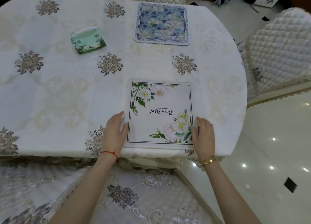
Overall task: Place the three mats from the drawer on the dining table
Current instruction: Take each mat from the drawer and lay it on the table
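Observation:
A white mat (159,112) printed with white flowers and the word "Beautiful" lies flat near the front edge of the dining table (67,92). My left hand (114,131) rests with straight fingers on the mat's left edge. On the mat's right edge lies my right hand (204,136), its thumb touching the top. A second mat (162,23), blue and floral with a lettered border, lies flat at the far side of the table.
A green tissue pack (88,39) lies left of the blue mat. Quilted chairs stand at the right (276,55) and behind the table. A chair seat (143,195) with an embroidered cover is right below me. Glossy white floor (269,148) lies to the right.

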Motion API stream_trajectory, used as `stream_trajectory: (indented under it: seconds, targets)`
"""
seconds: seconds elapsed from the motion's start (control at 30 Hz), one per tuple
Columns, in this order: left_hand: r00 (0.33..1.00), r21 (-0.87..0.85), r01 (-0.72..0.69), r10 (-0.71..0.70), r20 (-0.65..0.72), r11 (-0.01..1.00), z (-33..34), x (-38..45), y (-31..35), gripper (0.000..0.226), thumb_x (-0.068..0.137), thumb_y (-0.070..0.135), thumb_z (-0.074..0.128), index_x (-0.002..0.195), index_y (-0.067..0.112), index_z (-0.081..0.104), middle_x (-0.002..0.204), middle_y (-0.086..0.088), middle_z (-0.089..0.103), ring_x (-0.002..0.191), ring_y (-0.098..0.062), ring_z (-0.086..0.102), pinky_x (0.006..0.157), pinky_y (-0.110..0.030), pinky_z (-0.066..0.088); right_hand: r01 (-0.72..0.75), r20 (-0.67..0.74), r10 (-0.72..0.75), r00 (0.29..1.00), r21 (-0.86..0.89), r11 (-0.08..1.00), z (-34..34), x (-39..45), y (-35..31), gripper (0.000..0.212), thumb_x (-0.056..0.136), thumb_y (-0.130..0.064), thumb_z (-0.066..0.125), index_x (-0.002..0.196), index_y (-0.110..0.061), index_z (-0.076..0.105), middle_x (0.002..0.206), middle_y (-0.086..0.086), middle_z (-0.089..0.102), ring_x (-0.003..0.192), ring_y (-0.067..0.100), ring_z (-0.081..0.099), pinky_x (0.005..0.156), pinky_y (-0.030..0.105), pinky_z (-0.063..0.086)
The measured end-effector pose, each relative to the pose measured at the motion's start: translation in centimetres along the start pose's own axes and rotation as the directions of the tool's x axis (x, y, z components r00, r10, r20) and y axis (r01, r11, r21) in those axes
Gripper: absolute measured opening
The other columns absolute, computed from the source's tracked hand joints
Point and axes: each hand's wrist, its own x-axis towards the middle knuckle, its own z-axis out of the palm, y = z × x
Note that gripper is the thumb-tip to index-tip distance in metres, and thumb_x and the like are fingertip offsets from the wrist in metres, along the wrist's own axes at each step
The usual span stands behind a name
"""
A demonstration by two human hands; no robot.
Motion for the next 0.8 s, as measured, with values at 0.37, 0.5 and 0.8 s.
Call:
stream_trajectory:
  seconds: [0.37,0.5,0.8]
  targets:
    - [0.933,0.093,-0.345,0.329,0.146,0.934,4.8,11.9,5.1,0.043,0.091,0.011,0.05,0.133,0.003,0.05,0.136,-0.016,0.052,0.127,-0.032,0.046,0.108,-0.04,0.037,0.309,0.293,-0.291,0.911,-0.014,0.951,6.7,11.9,-7.6,0.054,0.096,-0.033,0.032,0.141,-0.005,0.04,0.149,0.013,0.038,0.14,0.03,0.03,0.116,0.046,0.024]
    - [0.916,0.198,-0.374,0.326,0.234,0.906,7.1,14.6,5.5,0.05,0.095,0.019,0.047,0.143,0.008,0.038,0.151,-0.012,0.035,0.142,-0.029,0.026,0.118,-0.039,0.019,0.351,0.323,-0.332,0.886,0.001,0.937,8.7,14.1,-8.5,0.052,0.096,-0.031,0.042,0.142,-0.006,0.04,0.15,0.011,0.037,0.142,0.028,0.027,0.117,0.045,0.021]
    - [0.927,0.258,-0.366,0.328,0.18,0.894,6.5,14.3,2.1,0.058,0.098,0.035,0.044,0.147,0.009,0.029,0.155,-0.007,0.029,0.144,-0.023,0.023,0.12,-0.035,0.016,0.333,0.265,-0.32,0.909,-0.004,0.943,7.2,14.4,-4.5,0.058,0.099,-0.04,0.041,0.149,-0.014,0.027,0.156,0.002,0.027,0.145,0.016,0.017,0.12,0.032,0.012]
